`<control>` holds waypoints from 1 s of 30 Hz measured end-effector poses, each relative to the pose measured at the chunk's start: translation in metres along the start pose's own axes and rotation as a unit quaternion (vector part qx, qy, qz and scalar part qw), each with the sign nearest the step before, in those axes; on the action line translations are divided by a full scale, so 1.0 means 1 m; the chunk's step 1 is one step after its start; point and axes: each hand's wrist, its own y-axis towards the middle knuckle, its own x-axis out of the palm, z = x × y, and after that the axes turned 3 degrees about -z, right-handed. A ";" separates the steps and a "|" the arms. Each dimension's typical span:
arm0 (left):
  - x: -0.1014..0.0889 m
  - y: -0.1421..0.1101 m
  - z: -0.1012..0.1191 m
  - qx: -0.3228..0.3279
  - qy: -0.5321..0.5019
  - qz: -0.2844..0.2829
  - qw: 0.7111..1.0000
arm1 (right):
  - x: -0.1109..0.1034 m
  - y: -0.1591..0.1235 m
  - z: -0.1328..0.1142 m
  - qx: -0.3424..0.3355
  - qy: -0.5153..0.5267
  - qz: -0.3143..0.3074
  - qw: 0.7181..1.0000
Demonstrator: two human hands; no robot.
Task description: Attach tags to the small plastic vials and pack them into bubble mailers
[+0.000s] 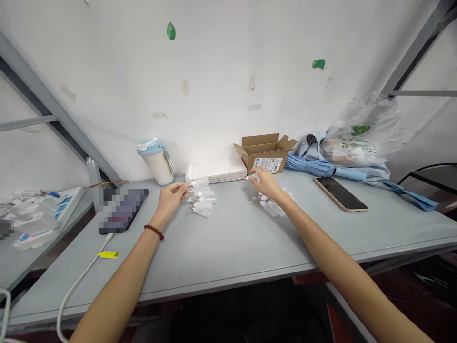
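My left hand [170, 197], with a dark red bead bracelet at the wrist, is closed in a pinch at the left edge of a pile of small translucent white tags [203, 205] with thin string loops. What its fingertips hold is too small to make out. Farther right, my right hand [266, 183] pinches a small white tag [252, 176] just in front of the cardboard box. Beneath that hand lies a second group of white tags [272, 208], partly covered by my hand and forearm.
Behind the hands are a stack of white envelopes [217, 170], an open cardboard box [268, 155] and a blue-lidded cup [157, 162]. A phone [341, 194], a folded blue umbrella [314, 166] and a plastic bag [364, 133] are right. A cabled phone [124, 209] lies left on the grey table [228, 247].
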 end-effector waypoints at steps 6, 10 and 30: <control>0.008 0.007 -0.012 -0.010 0.006 0.020 1.000 | 0.001 0.002 0.001 0.033 -0.100 -0.080 0.991; 0.007 0.009 -0.018 0.011 0.020 0.039 0.999 | 0.004 0.003 0.007 0.042 -0.112 -0.099 0.988; 0.016 -0.007 -0.013 0.116 0.143 0.031 0.982 | 0.002 -0.001 0.004 0.027 -0.156 -0.129 0.979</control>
